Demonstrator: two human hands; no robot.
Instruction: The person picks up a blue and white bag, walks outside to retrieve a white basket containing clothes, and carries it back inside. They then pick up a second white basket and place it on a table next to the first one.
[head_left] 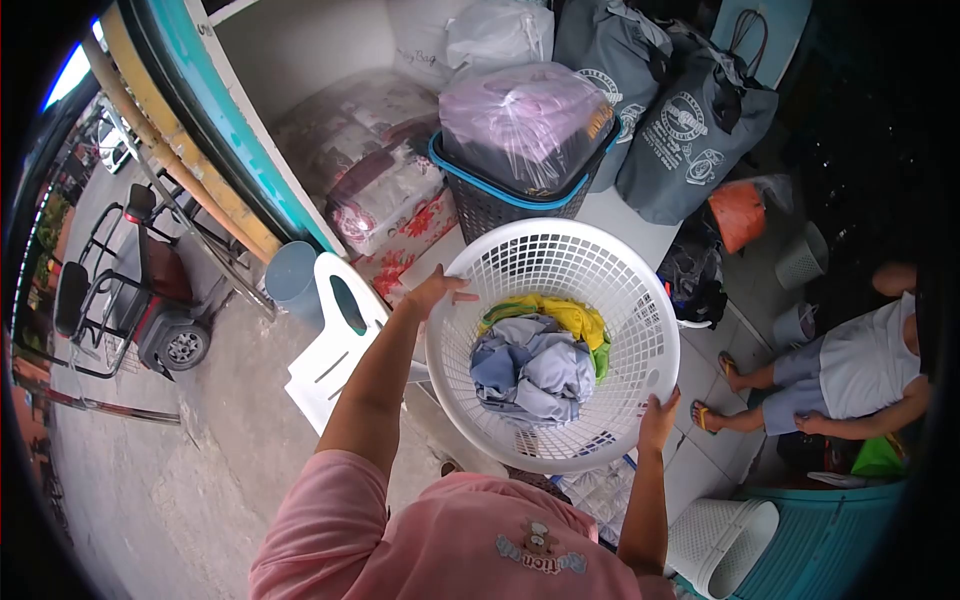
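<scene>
A round white plastic laundry basket [655, 290] is held in front of my body, tilted so that I look down into it. Crumpled grey-blue clothes [535, 370] and a yellow and green cloth [555, 312] lie at its bottom. My left hand [438, 292] grips the rim on the left, fingertips over the inner side. On the lower right of the rim, my right hand [657, 420] is closed round the edge, its fingers partly hidden behind the basket.
Beyond the basket stands a dark basket with a blue rim [520, 200], holding bagged laundry. Grey bags [690, 130] stand behind it. A white plastic chair [345, 340] is at left. A person [850, 360] sits at right, near white baskets [725, 545].
</scene>
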